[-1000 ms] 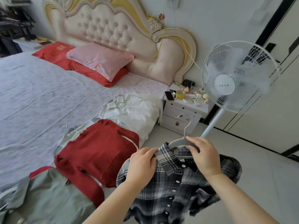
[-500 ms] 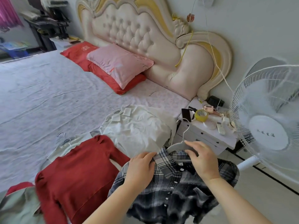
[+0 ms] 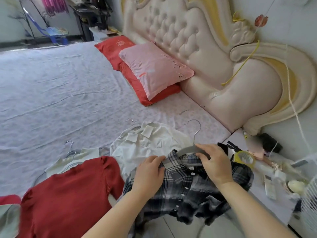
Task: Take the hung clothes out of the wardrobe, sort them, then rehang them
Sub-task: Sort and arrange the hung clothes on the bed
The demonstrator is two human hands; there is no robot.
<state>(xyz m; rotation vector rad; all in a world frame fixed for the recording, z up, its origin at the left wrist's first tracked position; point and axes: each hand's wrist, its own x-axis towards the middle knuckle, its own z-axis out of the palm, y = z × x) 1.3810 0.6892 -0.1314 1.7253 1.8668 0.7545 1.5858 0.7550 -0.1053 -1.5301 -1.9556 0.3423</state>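
At the near edge of a bed (image 3: 51,93), a plaid shirt (image 3: 188,188) on a grey hanger (image 3: 186,149) is held up by two bare hands, between a white blouse (image 3: 145,145) spread on the sheet and a cluttered bedside desk (image 3: 237,135). The collar is pinched by the curled fingers (image 3: 157,160) of the left hand (image 3: 149,172). The hanger's shoulder is gripped from above by the right hand (image 3: 214,164), its fingers (image 3: 203,148) closed over the grey bar, and the hook is seen standing free above them. The shirt's hem is left hanging toward the floor, and whether any of it rests on the mattress cannot be told. Laid out beside it are a red sweater (image 3: 68,194), a cream top (image 3: 84,154) partly covered by the sweater, and a pale green garment (image 3: 7,219) cut off at the lower left corner, with several hooks showing at their necks. The removal of clothes is judged to be well advanced and the sorting under way, the plaid shirt being the piece not yet put down. No garment is seen rehung, and the wardrobe is out of view, so what is left inside it cannot be said.
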